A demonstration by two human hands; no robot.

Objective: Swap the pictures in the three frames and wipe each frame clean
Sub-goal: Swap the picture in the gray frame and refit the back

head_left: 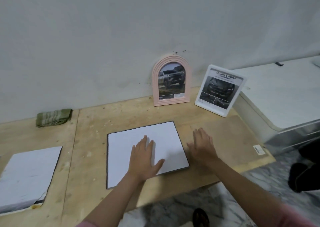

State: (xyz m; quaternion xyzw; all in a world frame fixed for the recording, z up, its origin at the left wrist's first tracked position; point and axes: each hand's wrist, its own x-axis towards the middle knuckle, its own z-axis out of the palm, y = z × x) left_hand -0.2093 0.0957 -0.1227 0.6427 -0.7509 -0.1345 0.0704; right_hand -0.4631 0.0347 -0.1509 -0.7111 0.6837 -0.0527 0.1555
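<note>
Two hands are spread flat: the left hand [144, 155] is pressed on a white sheet [147, 150] lying in a dark-edged frame [107, 159] at the centre of the plywood table [86, 140], while the right hand [201, 147] is held open just beside it. The sheet is judged light, floppy and easily creased, best lifted by an edge or corner. A pink arched frame [171, 80] and a white frame [220, 90] are propped near the wall.
</note>
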